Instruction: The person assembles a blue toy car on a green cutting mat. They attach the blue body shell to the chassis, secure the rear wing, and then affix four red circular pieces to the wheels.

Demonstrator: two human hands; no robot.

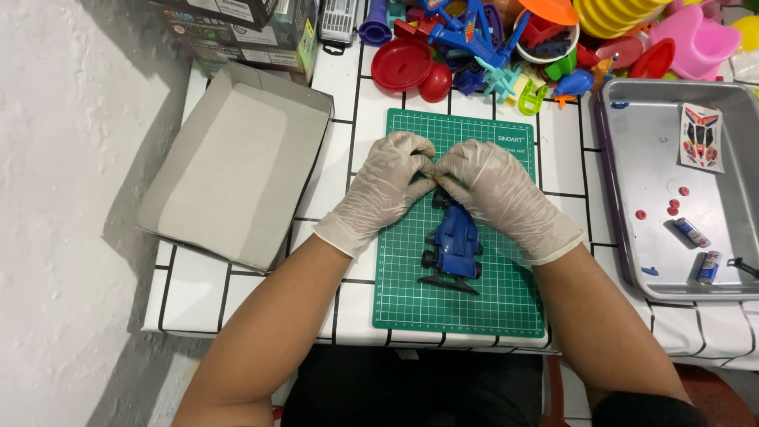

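Both hands wear thin pale gloves and meet over the far end of a blue toy race car [454, 247] that lies on a green cutting mat [506, 308] in the middle of the counter [348, 87], a white top ruled with black lines. The left hand [385, 188] has its fingertips curled in and pressed together at the car's front, where a small red piece just shows between the 2 hands; what exactly they pinch is too small to tell. The right hand [492, 190] lies over the car's front, fingers bent down onto it, its grip closed on the body. The car's black rear wing points toward the person.

To the left of the mat sits an open grey cardboard box lid [229, 170]. To the right stands a metal tray [632, 182] holding a sticker sheet [701, 137], small red round bits [672, 207] and 2 small batteries [699, 249]. A heap of coloured plastic toys [506, 47] crowds the far edge.
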